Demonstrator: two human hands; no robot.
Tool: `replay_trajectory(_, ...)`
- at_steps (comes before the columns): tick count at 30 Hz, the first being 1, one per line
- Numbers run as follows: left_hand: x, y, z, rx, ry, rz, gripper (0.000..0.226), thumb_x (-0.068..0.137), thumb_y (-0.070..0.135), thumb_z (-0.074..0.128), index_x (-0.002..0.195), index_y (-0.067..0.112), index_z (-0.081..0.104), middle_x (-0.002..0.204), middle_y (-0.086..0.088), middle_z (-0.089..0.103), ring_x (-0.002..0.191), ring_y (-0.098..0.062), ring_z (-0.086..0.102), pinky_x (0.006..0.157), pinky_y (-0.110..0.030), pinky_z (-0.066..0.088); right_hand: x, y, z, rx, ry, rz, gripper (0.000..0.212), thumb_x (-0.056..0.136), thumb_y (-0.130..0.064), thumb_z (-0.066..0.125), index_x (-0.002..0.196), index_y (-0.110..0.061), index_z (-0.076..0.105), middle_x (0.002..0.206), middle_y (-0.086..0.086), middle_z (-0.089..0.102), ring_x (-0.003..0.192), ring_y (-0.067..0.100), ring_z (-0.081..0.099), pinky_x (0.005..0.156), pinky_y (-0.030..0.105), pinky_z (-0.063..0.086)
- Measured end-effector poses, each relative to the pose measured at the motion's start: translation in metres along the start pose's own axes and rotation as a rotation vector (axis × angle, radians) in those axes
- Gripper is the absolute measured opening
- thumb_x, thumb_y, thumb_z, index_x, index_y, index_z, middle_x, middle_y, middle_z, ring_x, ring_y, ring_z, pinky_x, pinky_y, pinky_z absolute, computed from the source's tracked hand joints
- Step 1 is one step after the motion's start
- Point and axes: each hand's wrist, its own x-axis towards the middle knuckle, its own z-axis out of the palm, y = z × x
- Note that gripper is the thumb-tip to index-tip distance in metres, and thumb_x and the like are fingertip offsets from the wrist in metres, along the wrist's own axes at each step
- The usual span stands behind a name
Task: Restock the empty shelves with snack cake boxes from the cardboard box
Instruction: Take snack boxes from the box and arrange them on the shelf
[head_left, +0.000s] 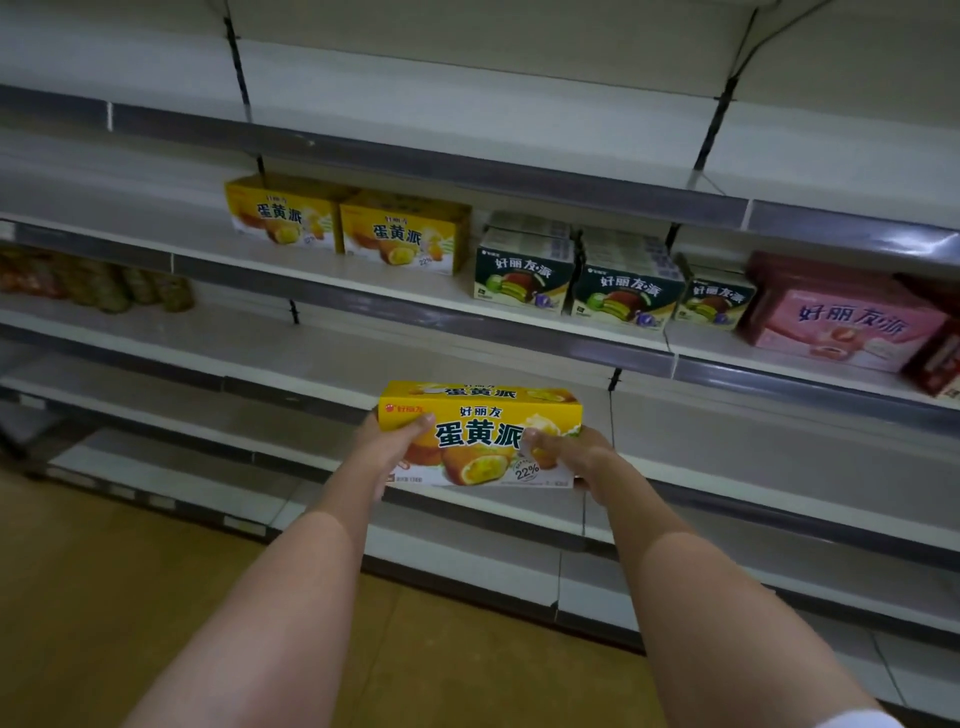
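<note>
I hold a yellow snack cake box (480, 434) out in front of me with both hands, its printed front facing me. My left hand (387, 447) grips its left end and my right hand (576, 452) grips its right end, thumbs on the front. The box hovers in front of a bare white shelf (311, 358). On the shelf above stand two matching yellow boxes (348, 226) side by side. The cardboard box is out of view.
Right of the yellow boxes stand dark green snack boxes (576, 280), stacked, then a pink box (841, 317) and a red one at the frame edge. Wrapped goods (98, 283) lie far left. Bare white shelves run above and below. A wooden floor (156, 597) lies underfoot.
</note>
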Motion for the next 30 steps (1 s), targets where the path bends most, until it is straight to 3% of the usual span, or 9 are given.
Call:
replay_trajectory(4, 0.035, 0.022, -0.046, -0.002, -0.011, 0.045, 0.047, 0.082, 0.029, 0.072, 0.124, 0.015, 0.055, 0.125, -0.007, 0.061, 0.112, -0.026, 0.054, 0.099, -0.043, 0.034, 0.011, -0.037, 0.046, 0.007, 0.044, -0.048, 0.029, 0.081, -0.044, 0.071, 0.090, -0.019, 0.060, 0.107, 0.008, 0.067, 0.099, 0.025, 0.063, 0.092, 0.037, 0.050)
replay_trajectory(8, 0.068, 0.040, -0.099, 0.005, 0.004, 0.060, 0.037, 0.082, 0.029, 0.073, 0.113, 0.020, 0.055, 0.125, -0.008, 0.061, 0.116, -0.028, 0.053, 0.098, -0.043, 0.035, 0.023, -0.072, 0.097, -0.009, 0.038, -0.076, 0.027, 0.079, -0.046, 0.072, 0.087, -0.023, 0.061, 0.105, 0.009, 0.070, 0.097, 0.027, 0.066, 0.092, 0.042, 0.052)
replay_trajectory(13, 0.101, 0.057, -0.152, 0.006, 0.001, 0.092, 0.039, 0.082, 0.028, 0.072, 0.116, 0.018, 0.055, 0.123, -0.009, 0.060, 0.102, -0.021, 0.051, 0.087, -0.037, 0.034, 0.036, -0.112, 0.150, 0.028, 0.034, -0.115, 0.023, 0.079, -0.041, 0.074, 0.089, -0.024, 0.062, 0.107, 0.009, 0.070, 0.099, 0.028, 0.066, 0.095, 0.045, 0.051)
replay_trajectory(17, 0.131, 0.066, -0.187, 0.021, 0.019, 0.090, 0.050, 0.078, 0.031, 0.076, 0.119, 0.015, 0.054, 0.124, -0.008, 0.060, 0.105, -0.023, 0.053, 0.089, -0.039, 0.035, 0.051, -0.139, 0.185, 0.062, -0.006, -0.170, 0.018, 0.081, -0.036, 0.073, 0.093, -0.025, 0.064, 0.110, 0.008, 0.070, 0.099, 0.028, 0.066, 0.095, 0.044, 0.051)
replay_trajectory(20, 0.154, 0.076, -0.206, 0.031, 0.064, 0.077, 0.062, 0.074, 0.036, 0.078, 0.126, 0.018, 0.051, 0.128, -0.007, 0.057, 0.114, -0.030, 0.054, 0.095, -0.045, 0.038, 0.065, -0.161, 0.205, 0.100, -0.020, -0.217, 0.027, 0.083, -0.031, 0.072, 0.105, -0.018, 0.066, 0.107, 0.002, 0.070, 0.089, 0.018, 0.066, 0.079, 0.034, 0.054)
replay_trajectory(23, 0.179, 0.091, -0.219, 0.016, 0.060, 0.109, 0.057, 0.079, 0.031, 0.076, 0.127, 0.016, 0.050, 0.126, -0.005, 0.057, 0.116, -0.028, 0.053, 0.094, -0.044, 0.038, 0.081, -0.187, 0.218, 0.116, -0.020, -0.270, 0.021, 0.089, -0.028, 0.066, 0.107, -0.019, 0.063, 0.096, -0.004, 0.061, 0.072, 0.003, 0.053, 0.057, 0.020, 0.037)
replay_trajectory(27, 0.213, 0.120, -0.227, -0.008, 0.019, 0.210, 0.047, 0.081, 0.022, 0.073, 0.121, 0.013, 0.051, 0.119, -0.005, 0.060, 0.102, -0.020, 0.053, 0.086, -0.037, 0.036, 0.106, -0.219, 0.226, 0.152, 0.014, -0.314, 0.017, 0.090, -0.029, 0.066, 0.103, -0.020, 0.059, 0.095, -0.002, 0.057, 0.068, 0.000, 0.047, 0.055, 0.018, 0.034)
replay_trajectory(30, 0.239, 0.144, -0.230, -0.008, 0.020, 0.268, 0.046, 0.081, 0.022, 0.075, 0.120, 0.017, 0.051, 0.119, -0.004, 0.060, 0.099, -0.019, 0.055, 0.086, -0.036, 0.039, 0.127, -0.245, 0.231, 0.165, 0.046, -0.315, 0.034, 0.087, -0.033, 0.068, 0.116, -0.016, 0.061, 0.102, 0.000, 0.057, 0.076, 0.009, 0.053, 0.058, 0.021, 0.037)
